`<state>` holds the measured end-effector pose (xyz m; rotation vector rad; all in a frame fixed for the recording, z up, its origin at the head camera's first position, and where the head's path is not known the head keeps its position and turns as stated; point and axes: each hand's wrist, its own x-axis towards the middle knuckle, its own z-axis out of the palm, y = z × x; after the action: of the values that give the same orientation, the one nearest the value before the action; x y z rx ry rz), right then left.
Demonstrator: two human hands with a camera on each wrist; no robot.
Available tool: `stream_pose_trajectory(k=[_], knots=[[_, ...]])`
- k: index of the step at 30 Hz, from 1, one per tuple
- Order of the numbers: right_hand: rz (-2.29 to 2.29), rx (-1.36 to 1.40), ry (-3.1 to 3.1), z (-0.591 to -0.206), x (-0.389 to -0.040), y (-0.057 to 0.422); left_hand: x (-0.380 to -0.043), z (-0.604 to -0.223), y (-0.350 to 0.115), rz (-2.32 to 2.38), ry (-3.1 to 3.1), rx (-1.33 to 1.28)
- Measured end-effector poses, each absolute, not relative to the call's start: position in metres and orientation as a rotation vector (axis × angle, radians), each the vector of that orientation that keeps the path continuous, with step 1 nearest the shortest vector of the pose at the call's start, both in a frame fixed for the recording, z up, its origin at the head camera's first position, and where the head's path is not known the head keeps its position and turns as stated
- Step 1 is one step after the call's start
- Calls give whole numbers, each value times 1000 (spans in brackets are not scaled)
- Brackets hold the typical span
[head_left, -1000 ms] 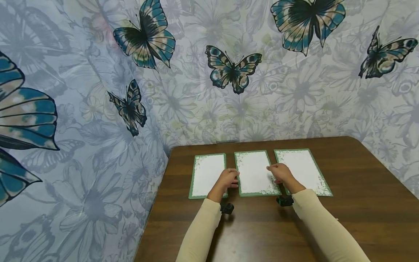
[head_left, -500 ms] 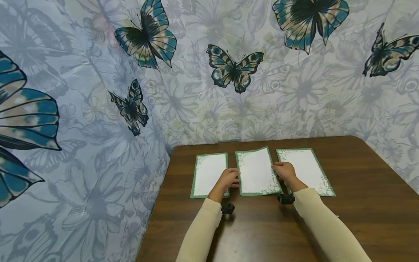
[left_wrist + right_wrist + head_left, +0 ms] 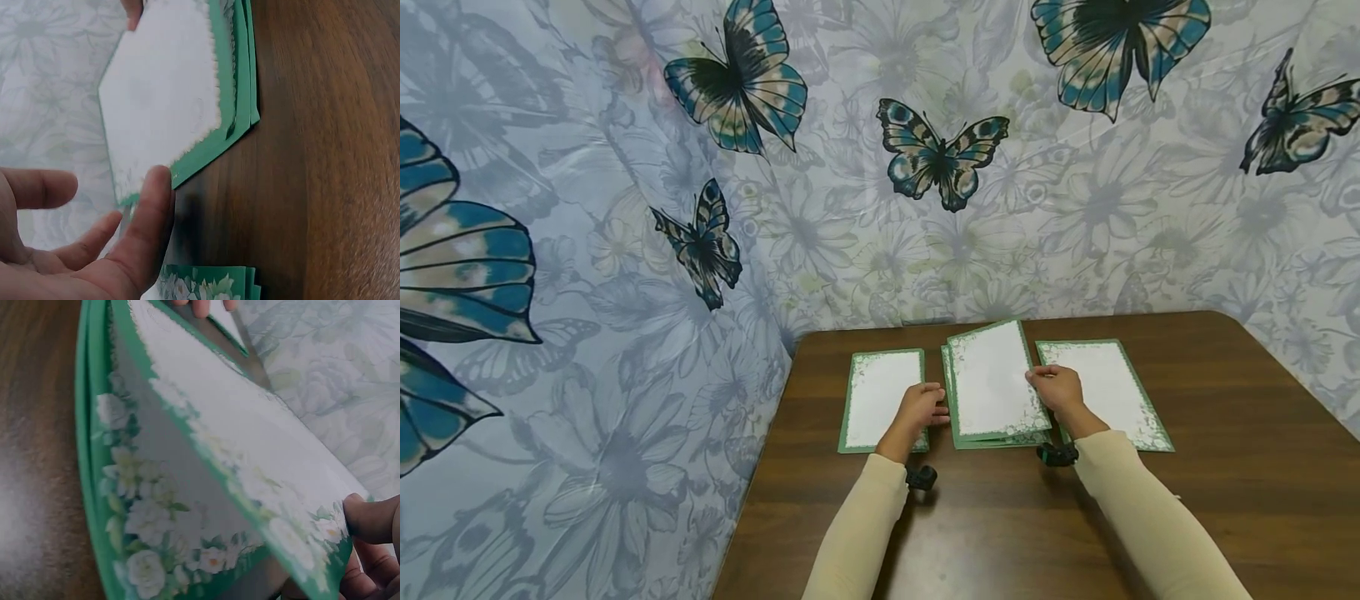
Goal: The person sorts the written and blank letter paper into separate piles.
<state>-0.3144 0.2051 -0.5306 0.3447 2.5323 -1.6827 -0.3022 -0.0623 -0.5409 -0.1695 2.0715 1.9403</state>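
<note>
In the head view, a brown wood-grain surface [image 3: 970, 533] carries three rectangular white paper sheets or piles with green leafy borders in a row; the left pile [image 3: 880, 392] and the right pile [image 3: 1101, 383] lie flat, while on the middle pile [image 3: 1026, 438] the top sheet [image 3: 992, 375] sits askew, its far end higher up than the paper beneath; the right hand [image 3: 1060, 392] pinches that sheet at its right edge; the left hand [image 3: 917, 412], fingers extended, is between the left pile and the middle one; both arms wear cream sleeves [image 3: 857, 525]; behind rises pale floral wallpaper [image 3: 850, 258] with teal-and-black butterflies [image 3: 942, 158]; in the left wrist view, the left hand's fingers are spread and grip nothing, one fingertip overlapping the sheet's corner, though contact cannot be told; a corner of the left pile shows below; in the right wrist view, the right hand's thumb [image 3: 369, 519] presses the sheet's corner against the fingers, and the sheet slants up off white printed flowers [image 3: 150, 519] on the paper underneath.
</note>
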Motion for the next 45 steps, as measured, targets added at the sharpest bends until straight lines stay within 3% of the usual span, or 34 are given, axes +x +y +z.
stream_pose_trajectory(k=[19,34,45], knots=[[-1826,214,2385,-507,-317,153,-306,-528,-109,1995,2117,-324],[-1530,109,2693,-524,-325,70,-297,-529,-181,1827,2628,-501],[-1402,31,2680,-534,-320,44,-298,-542,-212,1778,2789,-616]])
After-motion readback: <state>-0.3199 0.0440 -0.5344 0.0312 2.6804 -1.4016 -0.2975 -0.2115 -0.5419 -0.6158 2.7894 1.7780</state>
